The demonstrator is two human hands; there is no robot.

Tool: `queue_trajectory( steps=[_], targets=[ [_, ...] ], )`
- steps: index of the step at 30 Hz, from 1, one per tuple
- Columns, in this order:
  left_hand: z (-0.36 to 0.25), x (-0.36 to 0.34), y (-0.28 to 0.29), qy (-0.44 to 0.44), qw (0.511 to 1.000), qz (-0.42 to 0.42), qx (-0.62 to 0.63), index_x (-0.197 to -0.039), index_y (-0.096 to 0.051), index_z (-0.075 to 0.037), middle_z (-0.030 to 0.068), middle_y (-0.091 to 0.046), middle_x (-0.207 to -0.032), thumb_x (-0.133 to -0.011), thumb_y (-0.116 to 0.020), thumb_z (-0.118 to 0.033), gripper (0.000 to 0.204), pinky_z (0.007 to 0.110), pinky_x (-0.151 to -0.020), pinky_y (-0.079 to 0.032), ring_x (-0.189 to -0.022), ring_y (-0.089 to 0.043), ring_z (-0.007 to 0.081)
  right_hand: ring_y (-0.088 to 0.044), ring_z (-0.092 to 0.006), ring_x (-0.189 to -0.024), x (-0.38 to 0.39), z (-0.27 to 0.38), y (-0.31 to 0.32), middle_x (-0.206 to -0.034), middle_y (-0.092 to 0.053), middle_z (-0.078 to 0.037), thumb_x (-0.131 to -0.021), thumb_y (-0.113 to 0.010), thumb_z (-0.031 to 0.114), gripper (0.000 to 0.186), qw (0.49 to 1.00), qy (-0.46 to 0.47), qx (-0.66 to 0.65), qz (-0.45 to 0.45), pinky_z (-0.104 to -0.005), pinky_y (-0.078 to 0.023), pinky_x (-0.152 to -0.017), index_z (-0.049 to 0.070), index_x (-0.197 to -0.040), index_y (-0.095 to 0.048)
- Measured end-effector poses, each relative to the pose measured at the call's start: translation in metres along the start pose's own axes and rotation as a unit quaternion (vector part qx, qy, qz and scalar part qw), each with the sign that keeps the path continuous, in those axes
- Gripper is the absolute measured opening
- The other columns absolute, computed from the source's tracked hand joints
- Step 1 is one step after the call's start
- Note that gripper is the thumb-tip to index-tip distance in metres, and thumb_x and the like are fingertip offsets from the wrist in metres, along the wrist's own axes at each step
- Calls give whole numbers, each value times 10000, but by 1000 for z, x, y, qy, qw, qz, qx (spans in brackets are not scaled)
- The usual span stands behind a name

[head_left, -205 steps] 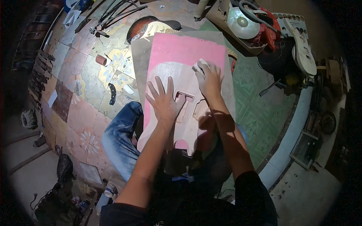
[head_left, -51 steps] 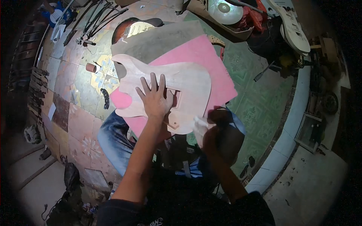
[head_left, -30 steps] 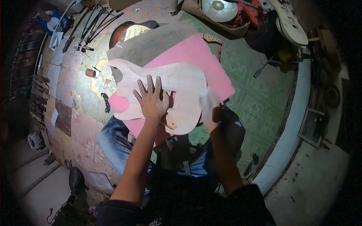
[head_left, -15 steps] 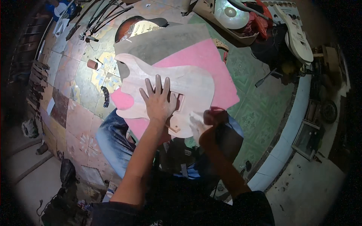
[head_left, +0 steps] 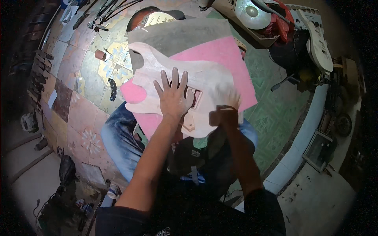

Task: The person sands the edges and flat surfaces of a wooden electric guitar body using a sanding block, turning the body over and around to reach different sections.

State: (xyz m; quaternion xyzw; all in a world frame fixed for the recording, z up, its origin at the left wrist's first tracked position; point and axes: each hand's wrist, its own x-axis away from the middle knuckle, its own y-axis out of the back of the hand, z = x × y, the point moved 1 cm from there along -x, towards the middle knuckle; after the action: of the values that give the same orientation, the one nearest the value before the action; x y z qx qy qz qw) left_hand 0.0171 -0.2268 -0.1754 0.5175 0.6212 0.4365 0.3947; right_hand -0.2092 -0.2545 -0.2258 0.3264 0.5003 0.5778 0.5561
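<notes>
An unfinished pale wooden electric guitar body (head_left: 208, 74) lies across my lap, with its horns toward the left. Routed cavities are cut into it, one of them rectangular. My left hand (head_left: 173, 98) rests flat on its middle, fingers spread, beside that cavity. Over the lower right part of the body is my right hand (head_left: 228, 103), smeared by motion. Its fingers are blurred, and whether it holds anything cannot be made out. Beneath the body spreads a pink sheet (head_left: 245, 84), which overlaps a grey sheet (head_left: 189, 37).
A sunburst guitar body (head_left: 136, 19) lies beyond the grey sheet. On the tiled floor at left are a brown cup-like piece (head_left: 100, 55) and a black curved part (head_left: 113, 89). A cardboard box (head_left: 260, 38) and another pale guitar body (head_left: 319, 51) stand far right.
My right hand has swept up and to the right across the guitar body. The left hand stays flat on it. The whole scene has shifted slightly up and right in view.
</notes>
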Motion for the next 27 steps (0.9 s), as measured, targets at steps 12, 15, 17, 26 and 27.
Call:
queue_trajectory(
  steps=[12, 15, 17, 26, 27],
  targets=[
    [-5, -5, -2, -1, 1000, 8, 9, -1456, -489, -219, 110, -374, -1559, -840, -597, -350, 639, 709, -1138, -151, -1453, -237, 470, -510, -313, -1182, -25, 25, -6, -1228, -577, -91, -867, -683, 417, 448, 956, -86, -275, 48, -516, -354, -1067, 263, -1285, -638],
    [-1, 0, -3, 5, 1000, 1, 6, -1461, -484, -221, 113, -373, -1560, -843, -589, -358, 642, 707, -1141, -145, -1455, -233, 469, -498, -350, -1179, -85, 61, 24, -1266, -569, -123, -895, -649, 333, 394, 999, -29, -11, 29, -525, -368, -1027, 214, -1270, -635],
    [-4, -2, -7, 2, 1000, 6, 6, -1463, -483, -220, 113, -373, -1560, -845, -584, -362, 642, 706, -1141, -145, -1457, -230, 468, -513, -374, -1154, -57, 46, 9, -1258, -577, -151, -895, -633, 232, 300, 999, -14, 26, 15, -521, -399, -971, 147, -1181, -660],
    [-6, -2, -4, -18, 1000, -14, 16, -1458, -484, -199, 138, -392, -1539, -843, -624, -373, 654, 735, -1097, -194, -1426, -265, 503, -531, -342, -1112, -58, 33, 27, -1185, -605, -132, -902, -637, 331, 299, 1000, -23, 6, -20, -511, -411, -945, 173, -1148, -703],
    [-3, -4, -4, -16, 1000, -11, 8, -1461, -481, -200, 141, -391, -1540, -844, -623, -375, 657, 735, -1096, -195, -1426, -264, 505, -513, -330, -1144, -84, 31, 30, -1236, -585, -140, -912, -632, 413, 340, 998, -14, -58, -32, -539, -388, -965, 193, -1162, -695]
  ],
)
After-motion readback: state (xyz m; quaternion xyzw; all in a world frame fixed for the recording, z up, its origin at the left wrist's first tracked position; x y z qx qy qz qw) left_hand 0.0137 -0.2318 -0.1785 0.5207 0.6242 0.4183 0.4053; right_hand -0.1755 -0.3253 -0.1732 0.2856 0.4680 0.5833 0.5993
